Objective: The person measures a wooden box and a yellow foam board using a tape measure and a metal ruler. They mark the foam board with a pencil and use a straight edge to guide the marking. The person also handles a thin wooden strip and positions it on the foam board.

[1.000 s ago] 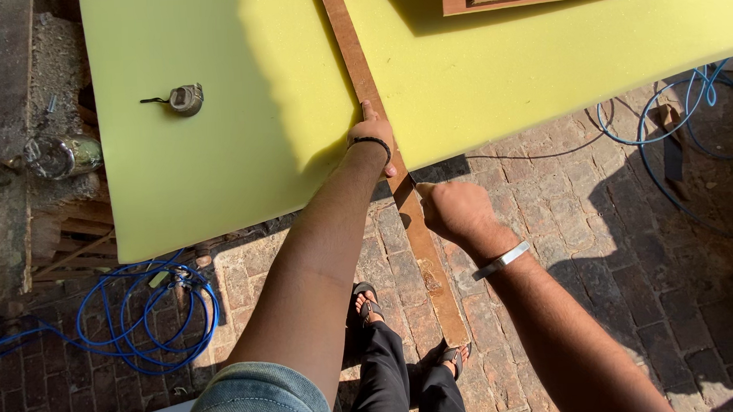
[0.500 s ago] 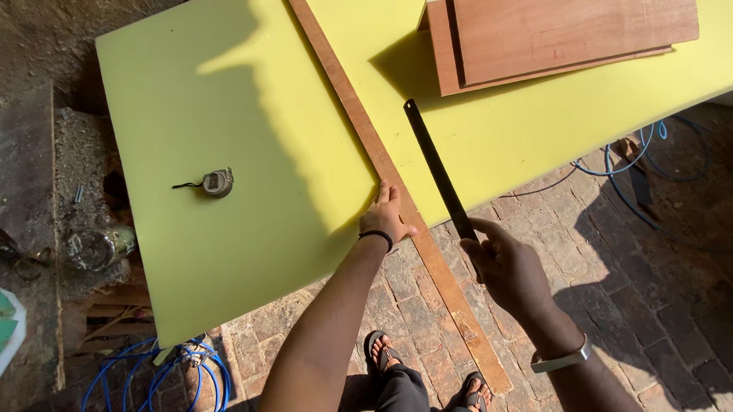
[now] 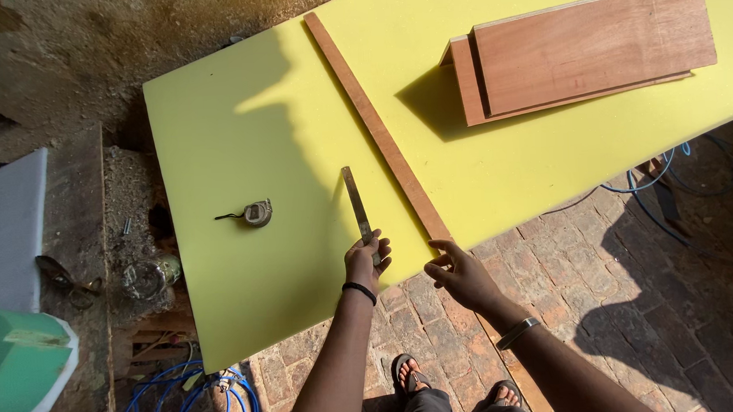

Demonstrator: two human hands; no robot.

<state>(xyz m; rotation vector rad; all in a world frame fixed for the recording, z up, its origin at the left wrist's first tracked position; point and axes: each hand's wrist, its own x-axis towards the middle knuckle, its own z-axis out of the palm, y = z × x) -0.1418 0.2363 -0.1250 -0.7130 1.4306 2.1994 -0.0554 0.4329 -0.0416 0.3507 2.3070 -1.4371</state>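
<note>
- The left hand (image 3: 367,259) has its fingers clamped on the near end of a flat metal ruler (image 3: 356,202), close to the near edge of the yellow worktop (image 3: 240,137).
- The ruler lies over the worktop. Its long axis runs away from the person and leans a little to the left, so the free end points toward the far side.
- The right hand (image 3: 460,274) is just beside the near end of a long thin wooden strip (image 3: 375,127). Its fingers are apart and half curled, and they hold nothing. I cannot tell if a fingertip touches the strip.
- The strip lies flat on the worktop, on a diagonal from the far edge to the near edge, almost parallel to the ruler and to the right of it.
- A tape measure (image 3: 255,212) lies on the worktop to the left of the ruler, well apart from it.
- Two brown wooden boards (image 3: 582,48) are stacked at the far right of the worktop.
- On the ground at the left stands a small glass jar (image 3: 146,279); what is inside it I cannot tell. A green object (image 3: 19,373) is near the left edge.
- A blue hose (image 3: 194,399) lies coiled on the brick floor (image 3: 618,302).
</note>
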